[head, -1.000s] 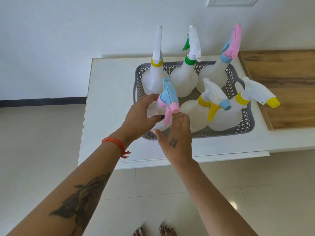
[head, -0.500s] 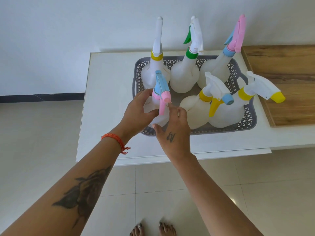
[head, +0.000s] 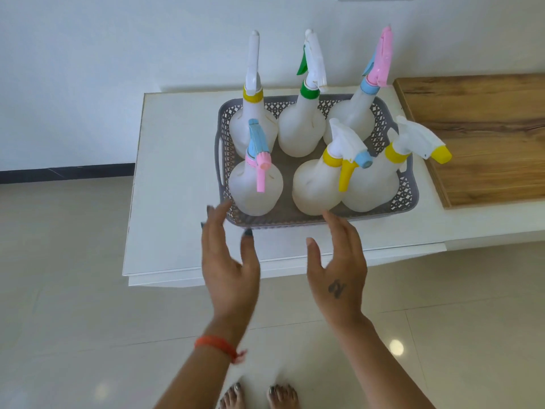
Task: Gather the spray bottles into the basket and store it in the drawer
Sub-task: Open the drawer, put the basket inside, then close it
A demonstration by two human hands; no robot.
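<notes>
A grey lattice basket [head: 408, 199] sits on the white cabinet top [head: 174, 178]. Several white spray bottles stand upright inside it in two rows. The front left bottle [head: 255, 187] has a blue and pink trigger head. Beside it stand a bottle with a yellow trigger [head: 317, 187] and one with a yellow nozzle [head: 371, 187]. My left hand [head: 230, 267] hovers open just in front of the basket's front left corner. My right hand [head: 339, 267] is open too, near the front rim, holding nothing.
A wooden panel [head: 483, 134] lies on the top to the right of the basket. A white wall rises behind the cabinet. Glossy tiled floor [head: 73, 290] spreads in front, with my bare feet [head: 259, 395] below. No drawer front shows.
Both hands have let go of the blue-and-pink bottle, which now stands in the basket's front left. The hands have drawn back toward me, fingers spread.
</notes>
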